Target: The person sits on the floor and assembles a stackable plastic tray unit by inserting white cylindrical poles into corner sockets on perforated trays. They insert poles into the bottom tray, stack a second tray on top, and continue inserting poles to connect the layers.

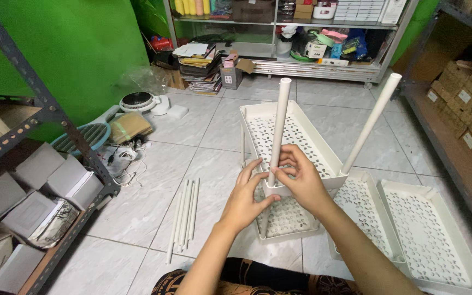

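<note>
bright even indoor light, soft shadows, sharp, wide-angle edge bending

Two bare forearms, no sleeves visible anywhere up to the frame edge. Left hand (pixel 245 198) and right hand (pixel 300 183) both bare: no gloves, rings, watch or bracelets seen. Fingernails short and unpainted, as far as can be told. Near bottom edge, a strip of clothing on the lap (pixel 258 281): dark, nearly black fabric with an orange-brown swirling pattern. The rest of the body is out of frame.
</note>
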